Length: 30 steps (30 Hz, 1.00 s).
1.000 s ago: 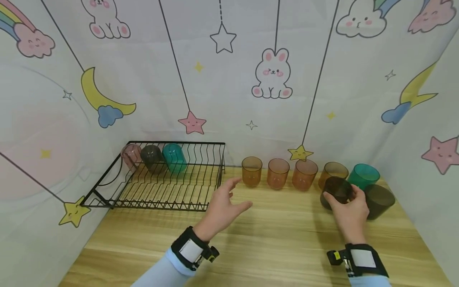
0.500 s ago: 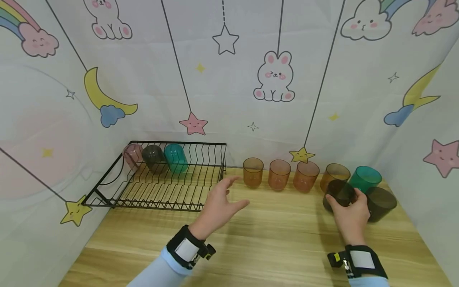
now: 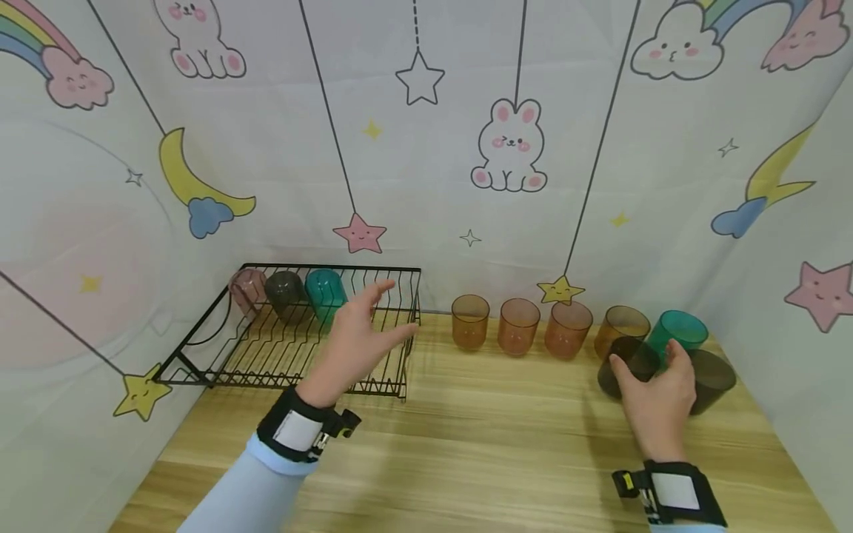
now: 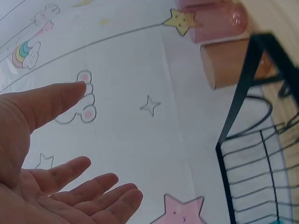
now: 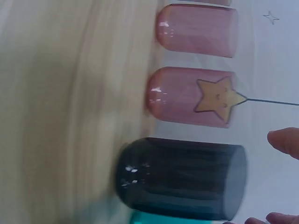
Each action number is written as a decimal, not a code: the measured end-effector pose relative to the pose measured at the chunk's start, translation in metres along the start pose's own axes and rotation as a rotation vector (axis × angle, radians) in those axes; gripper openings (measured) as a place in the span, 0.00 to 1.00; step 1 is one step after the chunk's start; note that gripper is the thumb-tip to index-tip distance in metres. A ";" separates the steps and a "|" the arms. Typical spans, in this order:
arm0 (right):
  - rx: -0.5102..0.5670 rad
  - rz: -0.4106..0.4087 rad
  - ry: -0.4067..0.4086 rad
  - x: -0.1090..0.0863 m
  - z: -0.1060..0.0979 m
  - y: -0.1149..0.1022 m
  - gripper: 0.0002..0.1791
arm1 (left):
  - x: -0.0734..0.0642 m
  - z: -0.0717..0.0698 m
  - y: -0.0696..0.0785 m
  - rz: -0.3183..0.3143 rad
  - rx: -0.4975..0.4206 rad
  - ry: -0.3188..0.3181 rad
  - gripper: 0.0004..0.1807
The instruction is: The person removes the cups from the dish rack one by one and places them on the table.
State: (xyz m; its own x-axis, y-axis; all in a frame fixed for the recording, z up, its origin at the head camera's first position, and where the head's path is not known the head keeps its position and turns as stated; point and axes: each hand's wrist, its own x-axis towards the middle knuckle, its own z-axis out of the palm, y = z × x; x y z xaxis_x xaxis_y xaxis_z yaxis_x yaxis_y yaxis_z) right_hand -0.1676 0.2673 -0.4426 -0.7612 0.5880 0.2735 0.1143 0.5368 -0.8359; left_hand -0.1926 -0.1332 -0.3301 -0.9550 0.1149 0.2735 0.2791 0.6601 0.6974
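Note:
My left hand [image 3: 349, 344] hovers over the right part of the black wire dish rack [image 3: 313, 386], fingers and thumb spread apart with nothing between them. In the left wrist view the rack's frame [image 4: 244, 88] is to the right of that hand. At the right, my right hand [image 3: 658, 414] is spread around the rim of a dark grey glass [image 3: 626, 370], which stands upright on the table. The right wrist view shows its thumb [image 5: 286, 141] and fingertips just above the rim of the dark glass [image 5: 182, 179], apart from it.
A pink, a grey [image 3: 286, 296] and a teal glass [image 3: 325, 290] sit upside down in the rack. Along the back wall stand an amber glass [image 3: 470, 323], two pinkish ones [image 3: 517, 327], another amber [image 3: 620, 326], a teal [image 3: 678, 329] and a second dark glass [image 3: 713, 377].
My left hand has moved left and away, from beside the rack to over it. My right fingers have spread and let go of the dark glass, which stays in about the same place.

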 end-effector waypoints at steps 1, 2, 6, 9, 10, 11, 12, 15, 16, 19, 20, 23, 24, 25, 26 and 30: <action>0.004 -0.007 0.004 0.000 -0.002 -0.004 0.49 | 0.004 -0.008 -0.001 0.001 0.025 0.014 0.42; 0.007 -0.016 0.006 -0.001 -0.005 -0.008 0.49 | 0.009 -0.017 -0.003 -0.007 0.046 0.027 0.42; 0.020 -0.103 0.007 -0.005 -0.012 -0.029 0.47 | 0.030 -0.048 -0.014 -0.042 0.110 0.082 0.42; 0.011 -0.231 -0.023 -0.011 -0.012 -0.046 0.44 | 0.043 -0.061 -0.026 -0.067 0.136 0.086 0.42; 0.003 -0.273 -0.045 -0.014 -0.010 -0.052 0.42 | 0.047 -0.063 -0.030 -0.074 0.144 0.080 0.42; -0.008 -0.309 -0.075 -0.017 -0.009 -0.057 0.41 | 0.050 -0.064 -0.035 -0.080 0.149 0.072 0.42; -0.019 -0.345 -0.110 -0.020 -0.007 -0.063 0.40 | 0.053 -0.064 -0.039 -0.082 0.159 0.062 0.43; -0.058 -0.417 -0.260 -0.031 0.001 -0.077 0.37 | 0.062 -0.060 -0.052 -0.087 0.179 0.040 0.44; -0.077 -0.431 -0.322 -0.035 0.004 -0.081 0.37 | 0.065 -0.058 -0.056 -0.086 0.192 0.038 0.44; -0.147 -0.477 -0.509 -0.047 0.013 -0.089 0.39 | 0.073 -0.052 -0.070 -0.093 0.259 0.026 0.45; -0.173 -0.495 -0.562 -0.050 0.016 -0.091 0.39 | 0.075 -0.050 -0.074 -0.098 0.289 0.021 0.45; -0.240 -0.514 -0.688 -0.060 0.025 -0.093 0.42 | 0.080 -0.044 -0.082 -0.117 0.396 -0.022 0.47; -0.256 -0.516 -0.718 -0.063 0.027 -0.093 0.44 | 0.081 -0.042 -0.084 -0.124 0.428 -0.041 0.48; -0.267 -0.520 -0.743 -0.065 0.029 -0.093 0.44 | 0.083 -0.041 -0.085 -0.128 0.452 -0.060 0.49; -0.275 -0.523 -0.762 -0.068 0.030 -0.093 0.45 | 0.084 -0.039 -0.086 -0.134 0.472 -0.079 0.50; -0.286 -0.537 -0.816 -0.074 0.035 -0.094 0.44 | 0.091 -0.036 -0.089 -0.153 0.526 -0.144 0.52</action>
State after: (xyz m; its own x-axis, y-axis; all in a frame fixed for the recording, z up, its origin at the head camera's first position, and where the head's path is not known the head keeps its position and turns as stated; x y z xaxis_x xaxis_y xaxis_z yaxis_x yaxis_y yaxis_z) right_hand -0.1439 0.1521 -0.4006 -0.9477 -0.3084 0.0818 -0.3041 0.7957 -0.5239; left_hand -0.3004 -0.2084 -0.3431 -0.9949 0.0651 0.0765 0.0845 0.9539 0.2879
